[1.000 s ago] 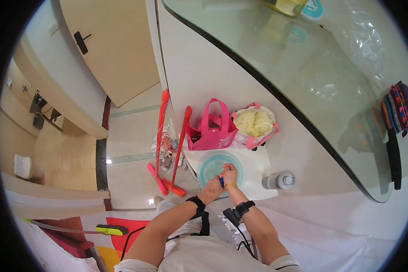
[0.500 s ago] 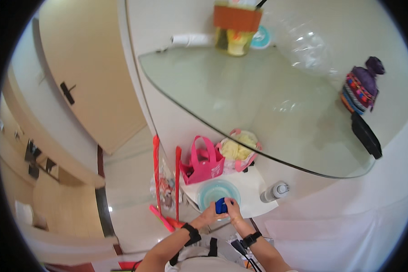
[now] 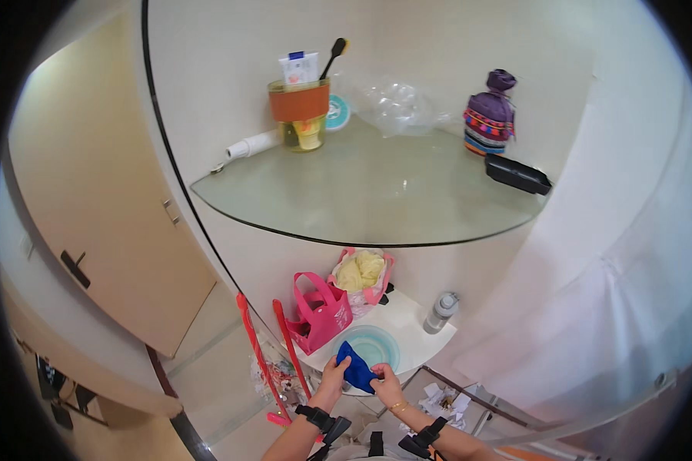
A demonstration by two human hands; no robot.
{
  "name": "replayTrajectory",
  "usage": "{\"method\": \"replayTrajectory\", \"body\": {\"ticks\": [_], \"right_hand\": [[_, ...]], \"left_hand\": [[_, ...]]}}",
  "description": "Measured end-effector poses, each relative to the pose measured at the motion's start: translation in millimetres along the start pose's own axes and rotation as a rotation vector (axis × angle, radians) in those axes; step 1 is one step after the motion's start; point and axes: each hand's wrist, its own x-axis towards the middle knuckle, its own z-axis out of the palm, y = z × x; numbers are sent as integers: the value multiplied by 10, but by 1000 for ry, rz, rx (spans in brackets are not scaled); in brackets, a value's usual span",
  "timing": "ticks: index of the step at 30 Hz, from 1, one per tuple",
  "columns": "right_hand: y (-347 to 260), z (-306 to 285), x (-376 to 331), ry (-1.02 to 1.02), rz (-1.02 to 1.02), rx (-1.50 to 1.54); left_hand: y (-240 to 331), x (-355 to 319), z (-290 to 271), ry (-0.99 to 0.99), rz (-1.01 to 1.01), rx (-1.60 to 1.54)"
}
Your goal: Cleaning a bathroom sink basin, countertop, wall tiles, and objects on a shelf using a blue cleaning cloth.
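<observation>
Your left hand (image 3: 331,378) has its fingers closed on the left edge of a blue cloth (image 3: 355,370); your right hand (image 3: 386,384) pinches the cloth's right edge, fingers narrow; cloth is spread between the two, hanging slightly slack.

Cloth sits in front of the near rim of a pale blue round basin (image 3: 377,343); can't tell if it touches the rim; basin rests on the low white table (image 3: 419,349); clear grey bottle (image 3: 440,313) stands upright on your right side of it; pink bag (image 3: 321,319) stands behind and left of the basin, with a white-and-pink bag (image 3: 373,294) just beside it, pale yellow fabric (image 3: 360,271) showing at its mouth.

Left of the table you've got two red handles (image 3: 291,349) leaning side by side, near a clutter of small items low down, too blurred to name.

Above, glass corner shelf (image 3: 361,207) carries an orange-banded cup (image 3: 299,104) with a tube and a black brush (image 3: 336,57) in it; crumpled clear plastic (image 3: 401,109) at the back; purple patterned pouch (image 3: 490,115) and black tray (image 3: 517,174) at the right end.
</observation>
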Motion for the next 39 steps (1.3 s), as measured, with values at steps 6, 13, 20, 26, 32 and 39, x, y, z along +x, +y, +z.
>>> {"method": "replayTrajectory", "body": {"ticks": [6, 13, 20, 26, 32, 39], "right_hand": [[-326, -3, -142, -77, 20, -52], [-419, -25, -21, -226, 32, 181], [-1142, -157, -44, -252, 421, 729], [-1760, -401, -6, -535, 144, 355], [-3442, -592, 47, -465, -631, -260], [-4667, -416, 530, 14, -949, -745]], "left_hand": [[211, -188, -72, -151, 205, 320], [521, -399, -79, -294, 52, 157], [719, -339, -446, -444, 237, 363], [1399, -748, -527, -376, 408, 596], [2818, -1414, -339, -397, 681, 497], [4208, -1487, 196, -109, 1060, 714]]}}
